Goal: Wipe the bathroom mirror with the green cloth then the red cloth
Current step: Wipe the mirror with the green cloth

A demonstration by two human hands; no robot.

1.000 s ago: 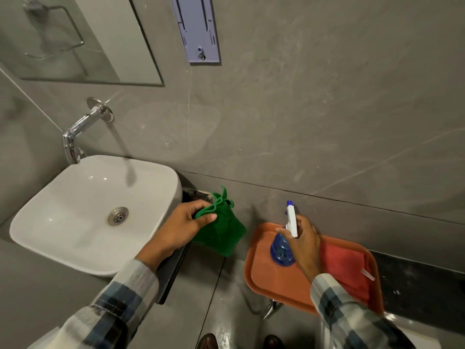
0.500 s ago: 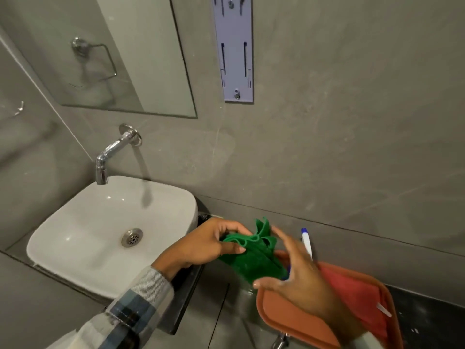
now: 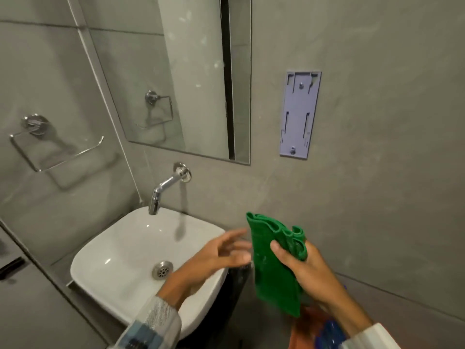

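Note:
The green cloth hangs folded from my right hand, whose thumb and fingers pinch its upper part. My left hand is just left of the cloth, fingers spread, blurred, holding nothing. The mirror is on the wall above the sink, well above both hands. The red cloth is hidden; only a blurred strip of the orange tray and the blue spray bottle show under my right forearm.
A white sink with a chrome tap sits below the mirror. A grey wall bracket hangs right of the mirror. A chrome towel ring is on the left wall.
The green cloth passed from my left hand to my right hand, which let go of the spray bottle on the tray. My left hand opened. My view tilted up, showing more mirror.

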